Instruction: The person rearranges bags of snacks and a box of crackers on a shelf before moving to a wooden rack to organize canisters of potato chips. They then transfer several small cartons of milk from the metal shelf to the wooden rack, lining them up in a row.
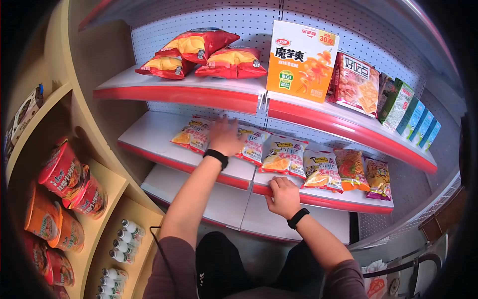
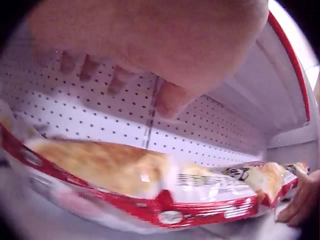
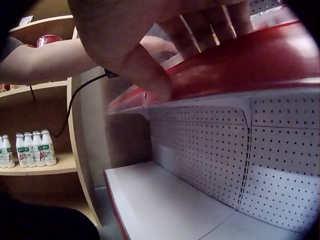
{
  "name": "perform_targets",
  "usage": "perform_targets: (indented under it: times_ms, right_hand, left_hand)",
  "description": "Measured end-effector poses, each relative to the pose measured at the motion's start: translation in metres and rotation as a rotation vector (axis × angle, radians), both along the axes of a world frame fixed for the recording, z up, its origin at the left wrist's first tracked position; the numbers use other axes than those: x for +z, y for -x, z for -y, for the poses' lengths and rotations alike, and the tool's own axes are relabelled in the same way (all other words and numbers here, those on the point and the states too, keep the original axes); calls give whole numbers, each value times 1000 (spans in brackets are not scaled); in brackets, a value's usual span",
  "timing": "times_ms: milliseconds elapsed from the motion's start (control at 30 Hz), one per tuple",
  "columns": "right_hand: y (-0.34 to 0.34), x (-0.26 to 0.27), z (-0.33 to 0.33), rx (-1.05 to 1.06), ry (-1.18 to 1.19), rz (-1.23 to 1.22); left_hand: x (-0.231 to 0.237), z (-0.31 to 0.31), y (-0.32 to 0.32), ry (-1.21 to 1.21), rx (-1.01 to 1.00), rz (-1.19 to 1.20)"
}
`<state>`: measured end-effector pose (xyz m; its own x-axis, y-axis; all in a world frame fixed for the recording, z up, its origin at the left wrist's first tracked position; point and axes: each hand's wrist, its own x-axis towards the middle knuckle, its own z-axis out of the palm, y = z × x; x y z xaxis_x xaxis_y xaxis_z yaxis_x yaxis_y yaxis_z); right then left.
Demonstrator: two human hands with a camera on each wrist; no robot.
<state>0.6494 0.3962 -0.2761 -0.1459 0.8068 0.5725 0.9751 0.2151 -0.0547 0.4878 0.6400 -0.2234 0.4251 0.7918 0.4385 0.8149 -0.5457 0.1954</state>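
In the head view the left hand (image 1: 225,137) is blurred, fingers spread, over two snack bags on the middle shelf, one bag (image 1: 193,133) to its left and one (image 1: 252,144) to its right. The left wrist view shows its fingers (image 2: 117,77) extended above a red-and-white bag (image 2: 125,175), with a gap between. My right hand (image 1: 285,198) rests on the red front edge of that shelf, below another bag (image 1: 284,157); its fingers (image 3: 202,32) lie over the red edge (image 3: 240,65) in the right wrist view.
More bags (image 1: 322,171) stand to the right on the same shelf. Above are red chip bags (image 1: 231,62), an orange box (image 1: 302,62) and several cartons (image 1: 397,104). A wooden shelf at left holds cup noodles (image 1: 62,169) and white bottles (image 1: 127,236). A lower shelf (image 1: 209,199) runs beneath.
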Motion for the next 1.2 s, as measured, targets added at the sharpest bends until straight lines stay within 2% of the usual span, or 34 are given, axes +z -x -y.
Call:
perform_targets:
  times_ms: [67,167,200,600,700,833,933,1033,1067,1200]
  right_hand:
    - [1,0,0,-16,2,-9]
    - [2,-1,0,-28,25,-25]
    - [1,0,0,-32,33,-32]
    - [0,-6,0,-1,-73,-40]
    - [0,-9,-1,-5,-78,-41]
    - [0,-13,-3,-12,-91,-54]
    - [0,-14,-2,-35,-76,-63]
    - [-3,-20,-2,-22,-81,-92]
    - [-3,-20,-1,-8,-83,-132]
    - [-1,-16,-1,-16,-116,-118]
  left_hand:
    - [-2,21,-30,17,-68,-20]
    - [-2,40,-49,260,-35,-138]
    - [-3,41,-49,275,-8,-139]
    - [-1,29,-11,254,91,-199]
    - [-2,42,-31,95,34,-141]
    - [16,85,-89,86,-349,46]
    - [20,120,-128,104,-502,-36]
    - [23,133,-146,180,-482,-304]
    - [23,131,-150,271,-447,-397]
    - [22,112,-136,335,-330,-482]
